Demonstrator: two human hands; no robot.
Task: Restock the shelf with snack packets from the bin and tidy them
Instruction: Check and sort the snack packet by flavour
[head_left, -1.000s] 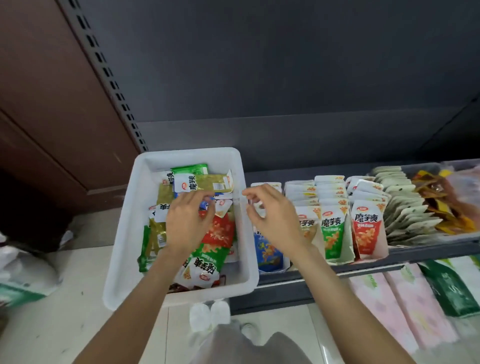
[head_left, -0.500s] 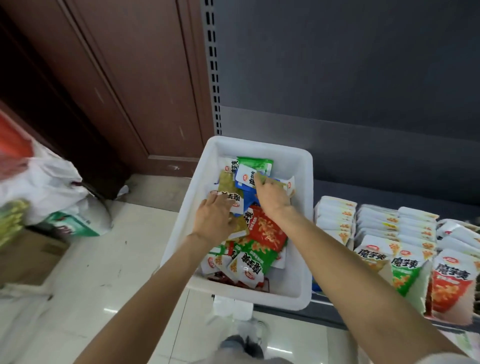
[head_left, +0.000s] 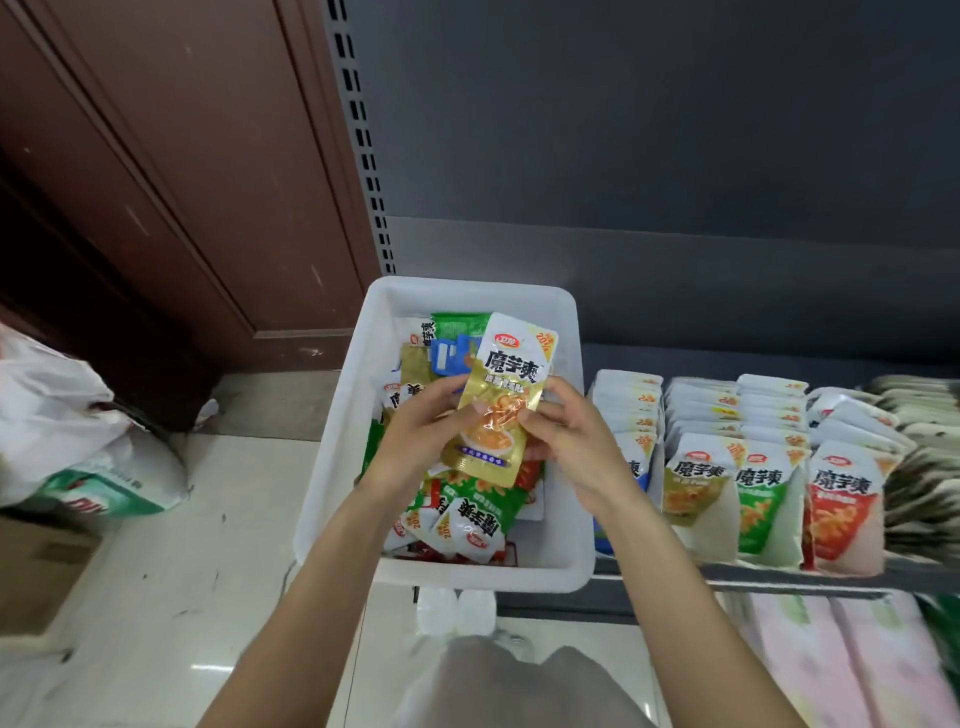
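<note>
A single head-worn wide-angle camera looks forward and steeply down from above the person's own arms, close to the work. The white bin (head_left: 332, 467) sits just below centre, near the lens, with both forearms entering from the bottom edge. The shelf (head_left: 779, 574) runs off to the right, the tiled floor (head_left: 156, 597) fills the lower left, and a brown wooden panel (head_left: 182, 156) and dark back wall (head_left: 675, 130) close the top

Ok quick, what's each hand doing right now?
Left hand: holding the gold snack packet by its left edge.
Right hand: holding the same packet by its right edge, above the white bin.
</note>
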